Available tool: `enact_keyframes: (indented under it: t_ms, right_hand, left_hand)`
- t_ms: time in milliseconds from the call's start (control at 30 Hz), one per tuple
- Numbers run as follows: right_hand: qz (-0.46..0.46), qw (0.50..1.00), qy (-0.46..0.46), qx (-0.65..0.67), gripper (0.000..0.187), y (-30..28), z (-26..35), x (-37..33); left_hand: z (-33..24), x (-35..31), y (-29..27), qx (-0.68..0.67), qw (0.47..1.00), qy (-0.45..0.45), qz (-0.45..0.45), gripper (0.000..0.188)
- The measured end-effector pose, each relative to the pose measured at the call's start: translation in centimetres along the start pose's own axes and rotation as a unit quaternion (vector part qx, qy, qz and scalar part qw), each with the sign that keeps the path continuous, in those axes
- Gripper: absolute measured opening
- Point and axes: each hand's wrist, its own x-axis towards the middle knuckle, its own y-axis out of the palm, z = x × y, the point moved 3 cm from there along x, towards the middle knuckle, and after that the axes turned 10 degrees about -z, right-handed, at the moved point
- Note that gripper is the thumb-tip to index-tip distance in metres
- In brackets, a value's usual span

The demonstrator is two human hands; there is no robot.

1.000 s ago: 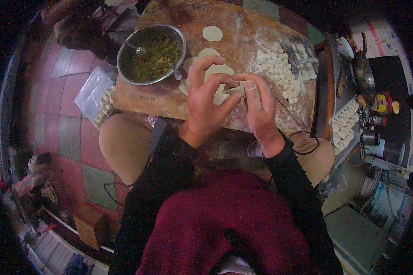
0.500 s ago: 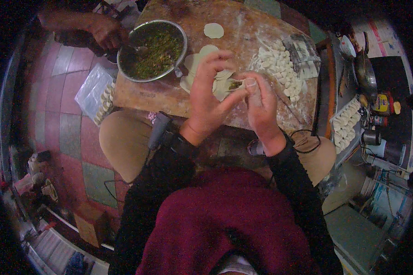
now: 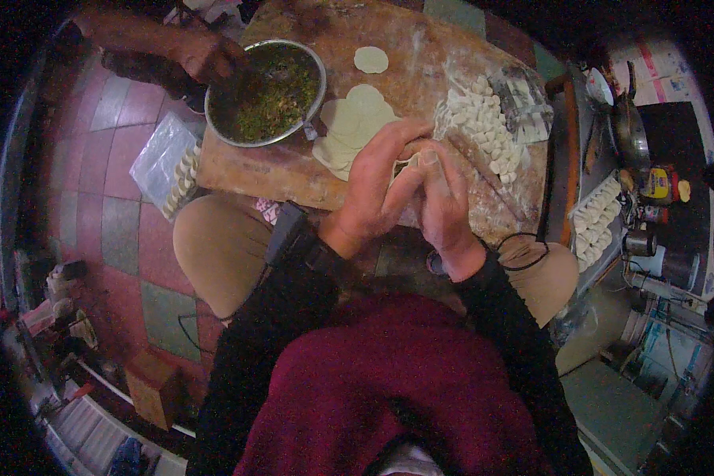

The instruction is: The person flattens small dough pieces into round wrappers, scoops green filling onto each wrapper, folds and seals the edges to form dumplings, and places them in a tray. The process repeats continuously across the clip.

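My left hand [image 3: 373, 186] and my right hand [image 3: 444, 202] are pressed together over the front part of the wooden board. Between them is a dumpling [image 3: 402, 166], of which only a bit of pale dough shows; fingers and thumbs from both sides close round it. Just beyond my left hand, several flat round dough wrappers [image 3: 355, 119] lie overlapping, with a single wrapper [image 3: 370, 59] farther back. A metal bowl [image 3: 323, 95] of green chopped filling [image 3: 274, 95] stands at the board's left. Another person's hand [image 3: 210, 59] is at its rim.
Small dough pieces [image 3: 484, 119] lie in flour on the board [image 3: 293, 170], right side, beside a thin rolling pin [image 3: 488, 174]. Trays of finished dumplings are at the left [image 3: 184, 178] and right [image 3: 597, 222]. A pan [image 3: 633, 131] and jars stand far right.
My left hand has moved from spread fingers to curling round the dumpling, and both hands have come closer to me. The other person's hand has shifted right over the bowl.
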Motion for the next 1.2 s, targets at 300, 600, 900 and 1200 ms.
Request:
enact_keyframes:
  t_ms: [300,600,900,1200]
  right_hand:
    - [-0.072,0.994,-0.004,-0.083,0.029,0.9,-0.2,-0.7]
    - [-0.099,0.958,-0.157,-0.218,0.026,1.5,-0.6,-1.8]
    - [-0.071,0.964,-0.147,-0.210,0.017,0.6,-1.5,0.7]
    - [0.034,0.879,-0.377,-0.289,0.019,-0.3,-2.3,2.1]
  left_hand:
    - [0.7,0.0,0.2,0.034,0.997,0.053,-0.034,0.042]
    - [-0.3,-0.4,0.8,-0.066,0.993,-0.024,-0.095,0.041]
    - [1.5,-1.1,1.6,-0.174,0.961,-0.210,-0.035,0.054]
    - [4.7,-3.8,3.2,-0.653,0.603,-0.443,-0.119,0.051]
